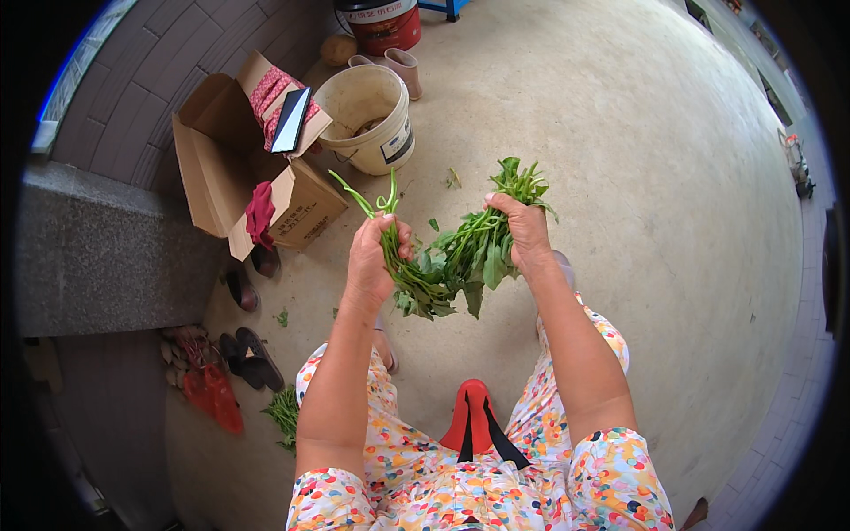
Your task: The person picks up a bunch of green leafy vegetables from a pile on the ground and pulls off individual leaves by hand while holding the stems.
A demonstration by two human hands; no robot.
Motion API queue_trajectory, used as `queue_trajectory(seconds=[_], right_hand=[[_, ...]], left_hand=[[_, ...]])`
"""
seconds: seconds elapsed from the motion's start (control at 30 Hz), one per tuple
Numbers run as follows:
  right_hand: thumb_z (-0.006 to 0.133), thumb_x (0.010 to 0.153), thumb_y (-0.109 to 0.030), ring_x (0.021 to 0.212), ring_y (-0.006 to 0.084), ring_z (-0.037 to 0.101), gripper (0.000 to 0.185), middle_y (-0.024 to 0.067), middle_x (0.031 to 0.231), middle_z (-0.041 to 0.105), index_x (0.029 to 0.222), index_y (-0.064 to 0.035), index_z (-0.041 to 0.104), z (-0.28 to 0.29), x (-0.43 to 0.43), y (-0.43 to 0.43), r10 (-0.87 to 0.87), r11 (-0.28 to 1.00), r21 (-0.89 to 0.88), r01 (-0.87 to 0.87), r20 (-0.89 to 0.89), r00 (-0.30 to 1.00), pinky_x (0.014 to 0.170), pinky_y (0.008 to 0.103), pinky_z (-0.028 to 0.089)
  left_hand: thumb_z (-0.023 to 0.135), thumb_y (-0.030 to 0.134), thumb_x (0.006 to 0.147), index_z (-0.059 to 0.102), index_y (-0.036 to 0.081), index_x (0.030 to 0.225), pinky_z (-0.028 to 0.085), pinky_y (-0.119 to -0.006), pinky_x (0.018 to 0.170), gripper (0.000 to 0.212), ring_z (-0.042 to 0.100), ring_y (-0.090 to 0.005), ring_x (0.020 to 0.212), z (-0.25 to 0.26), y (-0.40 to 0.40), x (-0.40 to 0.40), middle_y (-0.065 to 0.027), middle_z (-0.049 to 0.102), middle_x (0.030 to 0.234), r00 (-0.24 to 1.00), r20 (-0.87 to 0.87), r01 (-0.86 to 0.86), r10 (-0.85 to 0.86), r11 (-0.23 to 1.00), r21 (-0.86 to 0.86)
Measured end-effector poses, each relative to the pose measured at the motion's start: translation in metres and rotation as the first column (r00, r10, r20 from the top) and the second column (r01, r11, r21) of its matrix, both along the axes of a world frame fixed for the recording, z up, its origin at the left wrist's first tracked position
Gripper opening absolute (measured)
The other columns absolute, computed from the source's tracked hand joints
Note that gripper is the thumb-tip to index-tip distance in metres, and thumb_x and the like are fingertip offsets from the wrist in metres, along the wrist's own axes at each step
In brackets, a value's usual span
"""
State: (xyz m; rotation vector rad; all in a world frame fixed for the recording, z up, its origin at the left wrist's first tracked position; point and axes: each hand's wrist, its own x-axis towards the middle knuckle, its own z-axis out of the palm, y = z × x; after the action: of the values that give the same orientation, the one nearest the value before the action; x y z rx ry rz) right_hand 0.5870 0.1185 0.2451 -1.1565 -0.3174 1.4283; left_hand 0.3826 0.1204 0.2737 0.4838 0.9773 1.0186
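Observation:
My left hand [376, 255] is closed around a thin bunch of leafy green stems [420, 282]. Bare stem ends stick up above that fist, and the leaves hang down to the right. In my right hand [524, 229] is a thicker bunch of leafy greens [473, 249], its stem ends pointing up and its leaves drooping below. The leaves of the two bunches meet or overlap between my hands; whether they are tangled cannot be made out. Both bunches are held in the air over the concrete floor [637, 199], in front of my knees.
Ahead on the left stand an open cardboard box [312, 206] with a phone [291, 119] on its flap, and a white bucket [372, 143]. More greens [284, 418] lie by my left leg, near dark slippers [255, 358] and a red mesh bag [214, 398]. A red seat [473, 398] shows between my legs.

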Motion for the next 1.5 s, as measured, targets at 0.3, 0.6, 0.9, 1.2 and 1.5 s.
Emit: queue_trajectory(seconds=[0.3,0.6,0.9,1.2,1.5], right_hand=[[0.067,0.069,-0.006,0.066,0.0132,0.057,0.015,0.0042,0.073,0.06,0.08,-0.0021,0.059,-0.001,-0.018,-0.006,0.264,0.964,0.031,-0.265,0.038,0.964,0.062,0.026,0.047],[0.069,0.071,-0.01,0.071,0.0082,0.055,0.023,0.0013,0.083,0.062,0.091,-0.0013,0.063,0.015,-0.042,-0.014,0.423,0.905,0.068,-0.421,-0.035,0.905,0.065,0.0223,0.044],[0.068,0.071,-0.008,0.074,0.008,0.055,0.023,0.0009,0.085,0.063,0.092,-0.003,0.063,0.008,-0.049,-0.015,0.418,0.901,0.118,-0.418,0.032,0.908,0.067,0.0218,0.044],[0.069,0.07,-0.009,0.068,0.0084,0.055,0.02,0.0017,0.08,0.063,0.088,-0.0018,0.063,-0.007,-0.051,-0.014,0.347,0.919,0.156,-0.363,0.121,0.93,0.062,0.0229,0.045],[0.065,0.068,-0.008,0.064,0.009,0.055,0.016,0.0012,0.074,0.062,0.083,-0.0018,0.062,-0.011,-0.051,-0.016,0.299,0.915,0.172,-0.365,0.318,0.9,0.059,0.0239,0.045]], left_hand=[[0.053,0.011,0.08,0.047,0.006,0.086,0.043,-0.029,0.05,0.01,0.05,-0.0146,0.056,-0.003,-0.002,0.013,-0.0042,0.05,0.069,0.996,-0.074,-0.041,0.042,0.999,0.005],[0.055,0.009,0.08,0.051,0.003,0.09,0.048,-0.028,0.06,0.012,0.055,-0.0151,0.064,-0.011,-0.002,0.028,-0.0056,0.056,0.078,0.991,-0.044,-0.129,0.128,0.991,-0.039],[0.054,0.008,0.081,0.051,0.002,0.089,0.049,-0.029,0.065,0.011,0.058,-0.0159,0.072,-0.015,-0.002,0.03,-0.0073,0.058,0.082,0.991,-0.017,-0.136,0.135,0.987,-0.086],[0.054,0.007,0.08,0.052,0.002,0.089,0.047,-0.028,0.065,0.011,0.056,-0.0149,0.072,-0.011,-0.005,0.034,-0.0062,0.058,0.081,0.988,-0.017,-0.155,0.154,0.984,-0.09],[0.056,0.008,0.077,0.054,0.002,0.087,0.045,-0.027,0.066,0.011,0.054,-0.013,0.07,-0.006,-0.009,0.04,-0.0043,0.057,0.078,0.99,-0.007,-0.14,0.14,0.987,-0.083]])
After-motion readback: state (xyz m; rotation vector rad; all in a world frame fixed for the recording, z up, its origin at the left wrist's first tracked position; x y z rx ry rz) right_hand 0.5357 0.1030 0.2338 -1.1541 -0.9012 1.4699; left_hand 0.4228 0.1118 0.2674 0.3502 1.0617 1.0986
